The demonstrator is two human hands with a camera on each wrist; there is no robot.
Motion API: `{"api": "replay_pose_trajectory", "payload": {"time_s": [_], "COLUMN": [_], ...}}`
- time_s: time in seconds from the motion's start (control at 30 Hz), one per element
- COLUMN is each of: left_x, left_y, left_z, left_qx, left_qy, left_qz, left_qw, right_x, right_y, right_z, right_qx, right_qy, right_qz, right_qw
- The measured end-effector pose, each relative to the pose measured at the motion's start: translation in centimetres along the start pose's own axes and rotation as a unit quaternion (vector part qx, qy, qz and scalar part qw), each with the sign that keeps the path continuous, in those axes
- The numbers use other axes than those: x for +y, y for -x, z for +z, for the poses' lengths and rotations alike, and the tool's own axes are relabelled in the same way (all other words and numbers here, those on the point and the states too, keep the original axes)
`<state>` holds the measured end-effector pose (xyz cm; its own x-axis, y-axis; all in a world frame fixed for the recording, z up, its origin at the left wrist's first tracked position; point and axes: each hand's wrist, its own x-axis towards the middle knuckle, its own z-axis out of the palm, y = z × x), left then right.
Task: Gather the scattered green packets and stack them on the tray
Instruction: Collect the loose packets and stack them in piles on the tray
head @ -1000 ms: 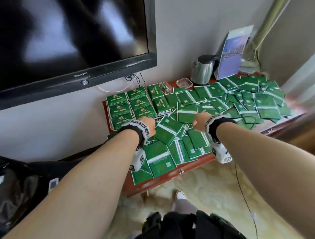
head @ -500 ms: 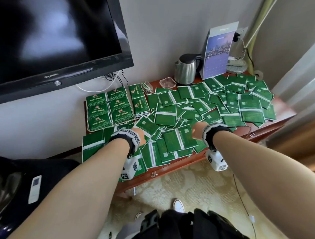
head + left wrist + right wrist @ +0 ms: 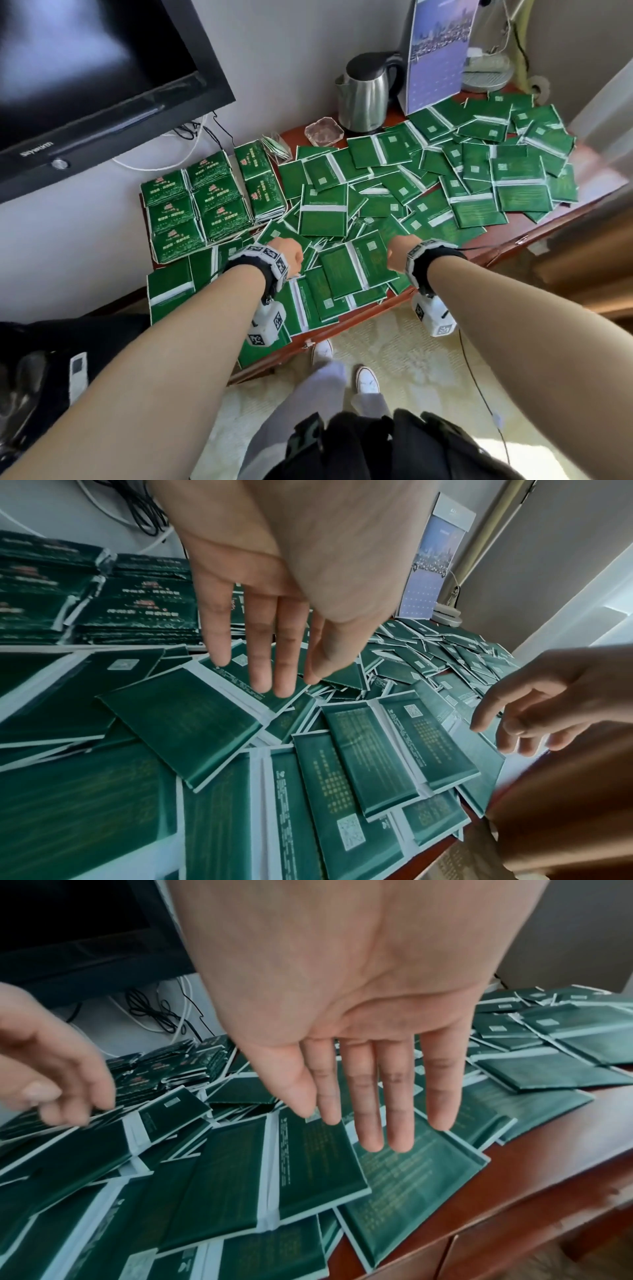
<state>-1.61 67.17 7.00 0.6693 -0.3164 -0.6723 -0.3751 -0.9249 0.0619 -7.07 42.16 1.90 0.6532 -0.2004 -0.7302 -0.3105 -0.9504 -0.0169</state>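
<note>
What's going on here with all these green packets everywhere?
A person is sorting green packets on a wooden table. Both the left hand and right hand hover open just above the loose packets near the front edge, holding nothing. Neat stacks already sit at the back left by the TV, but most packets lie scattered across the table, up to the kettle and calendar.

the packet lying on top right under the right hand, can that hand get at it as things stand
Probably yes. The right hand hangs open just above the packet, which lies on top of the pile with nothing over it. The left hand is off to the side.
</note>
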Motion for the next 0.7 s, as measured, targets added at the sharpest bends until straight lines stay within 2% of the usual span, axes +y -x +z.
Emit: {"api": "replay_pose_trajectory", "payload": {"time_s": [0.13,0.23,0.33,0.43,0.7], "left_x": [-1.3,-2.8,-4.2,-5.5,-6.2], "left_y": [-3.0,-5.7,-8.4,-10.6,-13.8], "left_z": [0.0,-0.4,-1.3,-1.1,-1.3], "left_qx": [0.007,-0.008,-0.004,0.006,0.005], "left_qy": [-0.010,-0.023,-0.106,-0.168,-0.205], "left_qz": [0.042,0.060,0.088,0.129,0.184], "left_qw": [0.999,0.998,0.990,0.977,0.961], "right_x": [-1.1,-2.0,-3.7,-4.6,-4.2], "right_y": [-0.2,-0.8,-1.6,-2.5,-3.4], "right_z": [1.1,2.1,2.9,4.0,4.3], "right_qx": [-0.006,0.046,0.071,0.097,0.124], "right_qy": [-0.022,-0.072,-0.148,-0.177,-0.214], "right_qz": [0.021,0.066,0.124,0.163,0.202], "right_qw": [1.000,0.994,0.979,0.966,0.948]}}
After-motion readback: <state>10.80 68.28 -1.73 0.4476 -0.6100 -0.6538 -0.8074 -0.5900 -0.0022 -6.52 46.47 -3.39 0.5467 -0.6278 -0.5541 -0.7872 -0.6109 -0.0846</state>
